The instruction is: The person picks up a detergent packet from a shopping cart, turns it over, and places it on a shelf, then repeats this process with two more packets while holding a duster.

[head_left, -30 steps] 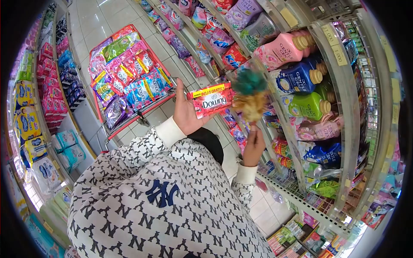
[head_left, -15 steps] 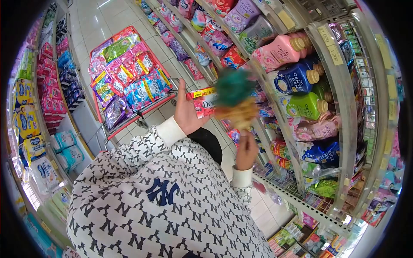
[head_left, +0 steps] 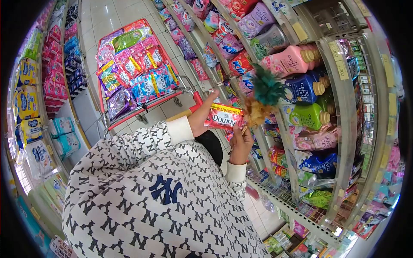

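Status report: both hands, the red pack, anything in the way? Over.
Left hand holding red Downy pack. Right hand gripping feather duster. In the way: right hand overlaps pack's lower edge in view; contact unclear.

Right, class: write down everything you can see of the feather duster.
The feather duster has a shaggy head, dark green at the far end, golden brown nearer the grip, apparently of feathers. A bit of thin, pale handle shows at the right hand, which holds it. It slants up and right in view, the green end by a blue bottle; whether they touch is unclear.
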The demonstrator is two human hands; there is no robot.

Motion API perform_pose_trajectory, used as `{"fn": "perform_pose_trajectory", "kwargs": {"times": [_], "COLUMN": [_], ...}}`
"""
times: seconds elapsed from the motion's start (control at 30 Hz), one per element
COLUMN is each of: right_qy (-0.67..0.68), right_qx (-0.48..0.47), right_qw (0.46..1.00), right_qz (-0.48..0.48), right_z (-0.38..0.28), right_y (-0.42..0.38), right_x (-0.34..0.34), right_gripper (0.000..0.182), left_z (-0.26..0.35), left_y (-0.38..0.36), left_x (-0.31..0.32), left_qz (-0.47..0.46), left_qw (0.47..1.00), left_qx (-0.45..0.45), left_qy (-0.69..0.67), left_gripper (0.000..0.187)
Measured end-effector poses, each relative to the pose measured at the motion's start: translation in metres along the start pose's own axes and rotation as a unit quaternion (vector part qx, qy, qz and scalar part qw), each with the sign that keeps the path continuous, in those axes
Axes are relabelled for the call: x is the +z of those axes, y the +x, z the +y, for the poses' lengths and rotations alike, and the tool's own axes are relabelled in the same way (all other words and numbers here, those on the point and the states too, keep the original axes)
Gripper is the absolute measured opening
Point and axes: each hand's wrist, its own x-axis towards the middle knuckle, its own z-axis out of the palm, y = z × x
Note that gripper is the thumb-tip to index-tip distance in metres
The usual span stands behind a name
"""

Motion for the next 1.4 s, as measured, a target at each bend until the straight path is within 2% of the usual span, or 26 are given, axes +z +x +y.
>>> {"fn": "perform_pose_trajectory", "kwargs": {"times": [0.07, 0.17, 0.2, 0.3, 0.33, 0.37, 0.4, 0.47, 0.53, 0.57, 0.63, 0.7, 0.77, 0.8, 0.9, 0.97, 1.03, 1.07, 1.13, 1.2, 1.23, 1.27, 1.3, 1.33, 1.4], "right_qy": [-0.006, -0.054, -0.075, -0.143, -0.189, -0.207, -0.225, -0.215, -0.158, -0.129, -0.232, -0.324, -0.303, -0.290, -0.238, -0.338, -0.428, -0.390, -0.350, -0.268, -0.286, -0.304, -0.324, -0.381, -0.391], "right_qx": [-0.021, -0.103, -0.125, -0.194, -0.154, -0.155, -0.155, -0.131, -0.082, -0.058, -0.086, -0.121, -0.113, -0.109, -0.148, -0.165, -0.151, -0.219, -0.188, -0.181, -0.190, -0.198, -0.205, -0.221, -0.228], "right_qw": [1.000, 0.993, 0.989, 0.968, 0.963, 0.955, 0.945, 0.942, 0.956, 0.961, 0.952, 0.933, 0.946, 0.950, 0.959, 0.925, 0.882, 0.890, 0.918, 0.943, 0.938, 0.931, 0.924, 0.896, 0.888], "right_qz": [-0.002, -0.015, -0.029, -0.072, -0.111, -0.145, -0.180, -0.220, -0.232, -0.237, -0.178, -0.100, 0.000, 0.049, 0.033, -0.053, -0.131, -0.090, 0.014, 0.077, 0.050, 0.025, 0.001, -0.063, -0.080], "right_z": [0.000, -0.006, -0.010, -0.008, -0.009, -0.007, -0.003, 0.002, 0.009, 0.010, 0.002, 0.009, 0.005, 0.001, -0.006, 0.004, -0.012, 0.020, 0.016, 0.011, 0.011, 0.012, 0.013, 0.011, 0.002], "right_y": [0.004, 0.012, 0.012, 0.015, 0.011, 0.006, 0.000, -0.010, -0.021, -0.024, -0.019, -0.001, 0.015, 0.018, 0.001, -0.010, -0.020, -0.003, 0.013, 0.023, 0.019, 0.012, 0.002, -0.008, -0.011], "right_x": [-0.001, 0.005, 0.008, 0.015, 0.013, 0.013, 0.014, 0.014, 0.012, 0.011, -0.001, -0.029, -0.054, -0.056, -0.052, -0.049, -0.029, -0.052, -0.060, -0.062, -0.061, -0.060, -0.059, -0.055, -0.039], "right_gripper": [0.016, 0.014, 0.012, 0.007, 0.013, 0.014, 0.014, 0.017, 0.020, 0.021, 0.021, 0.021, 0.021, 0.021, 0.020, 0.020, 0.021, 0.023, 0.023, 0.024, 0.023, 0.022, 0.021, 0.017, 0.015], "left_z": [-0.005, -0.010, -0.011, -0.015, -0.016, -0.019, -0.020, -0.012, -0.007, -0.008, -0.001, 0.023, 0.024, 0.024, 0.024, 0.021, 0.022, 0.020, 0.014, 0.011, 0.012, 0.012, 0.009, 0.002, -0.016], "left_y": [0.005, 0.013, 0.012, 0.016, 0.014, 0.009, 0.004, -0.021, -0.024, -0.012, 0.010, -0.005, -0.006, -0.007, -0.008, -0.006, -0.008, -0.010, -0.008, -0.006, -0.006, -0.005, -0.002, 0.005, 0.029], "left_x": [-0.009, -0.023, -0.024, -0.033, -0.036, -0.039, -0.044, -0.070, -0.080, -0.084, -0.068, -0.020, -0.021, -0.018, -0.016, -0.024, -0.014, -0.008, -0.013, -0.019, -0.021, -0.022, -0.027, -0.040, -0.078], "left_qz": [0.046, 0.068, 0.069, -0.053, -0.078, -0.097, -0.109, -0.214, -0.306, -0.346, -0.420, -0.295, -0.182, -0.180, -0.157, -0.123, -0.125, -0.124, -0.092, -0.103, -0.110, -0.147, -0.203, -0.258, -0.312], "left_qw": [0.996, 0.994, 0.995, 0.989, 0.990, 0.924, 0.798, 0.865, 0.897, 0.901, 0.882, 0.910, 0.940, 0.940, 0.945, 0.954, 0.963, 0.967, 0.970, 0.966, 0.964, 0.955, 0.942, 0.925, 0.900], "left_qx": [0.006, -0.024, -0.061, -0.096, 0.071, 0.233, 0.380, 0.333, 0.280, 0.252, 0.188, 0.084, 0.049, 0.055, 0.064, 0.046, 0.056, 0.060, 0.048, 0.052, 0.050, 0.058, 0.034, 0.011, -0.050], "left_qy": [0.079, 0.080, 0.048, -0.096, 0.099, 0.286, 0.455, 0.310, 0.151, 0.068, -0.100, -0.278, -0.284, -0.286, -0.280, -0.269, -0.232, -0.215, -0.219, -0.233, -0.237, -0.250, -0.264, -0.279, -0.299], "left_gripper": [0.075, 0.077, 0.081, 0.076, 0.072, 0.069, 0.065, 0.056, 0.054, 0.056, 0.062, 0.075, 0.082, 0.083, 0.087, 0.089, 0.081, 0.077, 0.072, 0.081, 0.086, 0.084, 0.083, 0.082, 0.074]}}
